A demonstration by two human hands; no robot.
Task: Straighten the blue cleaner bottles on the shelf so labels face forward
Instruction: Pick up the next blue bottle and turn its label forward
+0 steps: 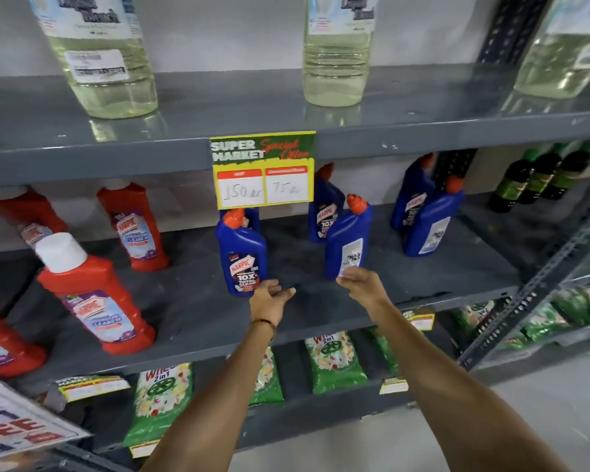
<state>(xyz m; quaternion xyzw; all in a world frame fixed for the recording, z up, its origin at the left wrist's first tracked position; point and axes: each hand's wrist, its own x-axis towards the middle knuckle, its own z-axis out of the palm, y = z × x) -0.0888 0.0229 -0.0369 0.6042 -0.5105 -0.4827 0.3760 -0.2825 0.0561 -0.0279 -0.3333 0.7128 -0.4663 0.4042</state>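
Several blue cleaner bottles with orange caps stand on the grey middle shelf [191, 311]. The front left blue bottle [242, 253] shows its front label. The front middle bottle [349, 238] shows its white back label, and so does the right front bottle [430, 226]. Two more blue bottles [326, 209] [410, 195] stand behind with front labels showing. My left hand [269, 298] is open just beside the base of the front left bottle. My right hand [363, 284] is open, its fingertips at the base of the front middle bottle.
Red cleaner bottles [96, 298] stand on the left of the same shelf. A yellow price sign [263, 170] hangs from the shelf above, which carries clear bleach bottles [336, 49]. Dark green bottles [539, 178] sit at far right. Green detergent bags [334, 362] fill the shelf below.
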